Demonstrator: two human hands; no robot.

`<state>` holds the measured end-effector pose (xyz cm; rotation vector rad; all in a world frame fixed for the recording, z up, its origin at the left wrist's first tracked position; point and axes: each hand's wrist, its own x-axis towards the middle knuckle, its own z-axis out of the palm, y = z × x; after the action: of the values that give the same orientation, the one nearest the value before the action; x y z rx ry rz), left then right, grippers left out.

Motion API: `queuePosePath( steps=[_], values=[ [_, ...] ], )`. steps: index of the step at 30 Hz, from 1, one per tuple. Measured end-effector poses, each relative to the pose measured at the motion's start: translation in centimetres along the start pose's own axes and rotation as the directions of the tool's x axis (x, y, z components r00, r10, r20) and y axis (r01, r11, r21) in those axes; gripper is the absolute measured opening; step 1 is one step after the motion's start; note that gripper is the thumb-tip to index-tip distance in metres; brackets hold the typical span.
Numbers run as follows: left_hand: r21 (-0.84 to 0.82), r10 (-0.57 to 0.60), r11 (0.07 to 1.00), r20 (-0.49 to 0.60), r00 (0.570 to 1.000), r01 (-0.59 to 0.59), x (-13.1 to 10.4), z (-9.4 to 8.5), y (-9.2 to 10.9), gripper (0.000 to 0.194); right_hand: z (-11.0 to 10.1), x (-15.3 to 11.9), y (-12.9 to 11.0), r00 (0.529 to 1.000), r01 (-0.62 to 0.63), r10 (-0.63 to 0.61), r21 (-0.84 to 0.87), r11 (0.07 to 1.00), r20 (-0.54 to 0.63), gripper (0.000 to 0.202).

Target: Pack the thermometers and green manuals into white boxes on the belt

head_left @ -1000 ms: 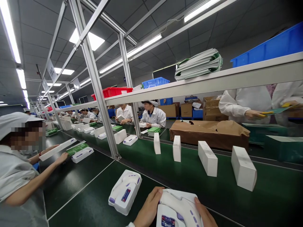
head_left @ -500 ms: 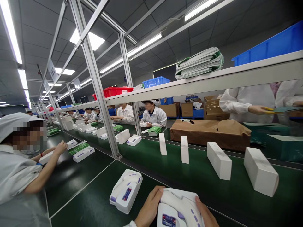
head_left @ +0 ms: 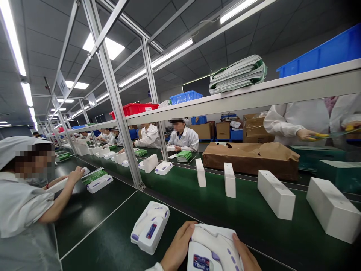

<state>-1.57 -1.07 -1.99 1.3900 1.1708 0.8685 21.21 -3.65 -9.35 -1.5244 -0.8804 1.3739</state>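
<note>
At the bottom of the view, a white plastic tray (head_left: 208, 241) carries a white-and-purple handheld device, which looks like a forehead thermometer, and a pack of batteries (head_left: 201, 262). My left hand (head_left: 178, 246) grips the tray's left edge, thumb near the top corner. Along the right edge my right hand (head_left: 246, 253) is closed on the same tray. To the left, a second tray (head_left: 150, 227) with a like device and batteries lies on the dark green tabletop (head_left: 107, 229), apart from my hands.
Upright white boxes (head_left: 276, 194) stand on the green conveyor belt (head_left: 180, 184) beyond my hands. A metal post (head_left: 120, 113) and a shelf (head_left: 239, 98) frame the bench. A co-worker (head_left: 25, 203) works at the left. A brown paper-wrapped carton (head_left: 249, 160) lies behind the belt.
The white boxes and a tray on the belt have shifted to the right. My hands and the tray between them have stayed in place. The co-worker's hands at left moved slightly.
</note>
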Motion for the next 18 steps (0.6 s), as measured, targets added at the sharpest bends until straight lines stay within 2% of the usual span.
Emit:
queuePosePath(
  steps=[12,18],
  values=[
    [0.044,-0.033,0.998,-0.009,0.999,0.033,-0.7,-0.1,1.0,0.046,0.4,-0.8,-0.8,0.999,0.009,-0.009,-0.003,1.000,-0.032,0.105],
    [0.014,-0.011,1.000,0.013,1.000,0.011,-0.5,0.0,1.0,0.049,0.6,-1.3,-1.0,0.997,0.038,-0.039,-0.024,0.999,-0.063,0.102]
  ],
)
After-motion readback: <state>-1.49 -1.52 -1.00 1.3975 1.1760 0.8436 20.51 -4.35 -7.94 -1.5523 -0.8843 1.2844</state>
